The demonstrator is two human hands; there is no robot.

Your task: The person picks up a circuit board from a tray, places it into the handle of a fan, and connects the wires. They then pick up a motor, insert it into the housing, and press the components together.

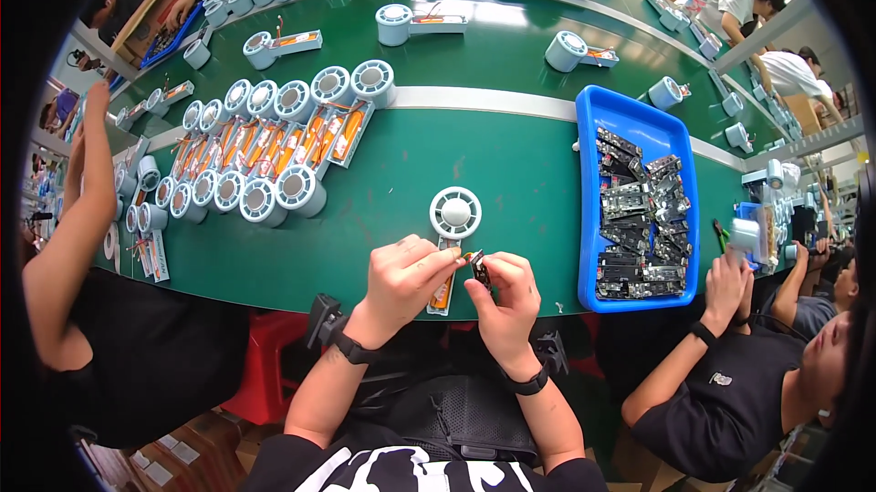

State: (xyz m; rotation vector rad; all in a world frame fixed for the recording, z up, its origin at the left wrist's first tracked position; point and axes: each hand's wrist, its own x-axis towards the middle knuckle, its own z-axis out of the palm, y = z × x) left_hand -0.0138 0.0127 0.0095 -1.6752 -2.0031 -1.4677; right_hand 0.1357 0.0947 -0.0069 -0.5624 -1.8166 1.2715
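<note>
In front of me on the green table lies a light-blue handheld fan (455,212), its round head away from me and its open handle toward me. An orange battery (442,295) shows in that handle. Above the handle my left hand (408,277) pinches thin coloured wires (468,256). A small black circuit board (481,271) is gripped between thumb and fingers of my right hand (506,296), close beside the wires. Whether the wires are joined to the board is too small to tell.
A blue tray (587,209) piled with black circuit boards (630,200) stands to the right. Rows of open fans (292,99) with orange batteries fill the left. A conveyor (511,54) carries more fans beyond a pale rail (493,101). Co-workers sit on both sides.
</note>
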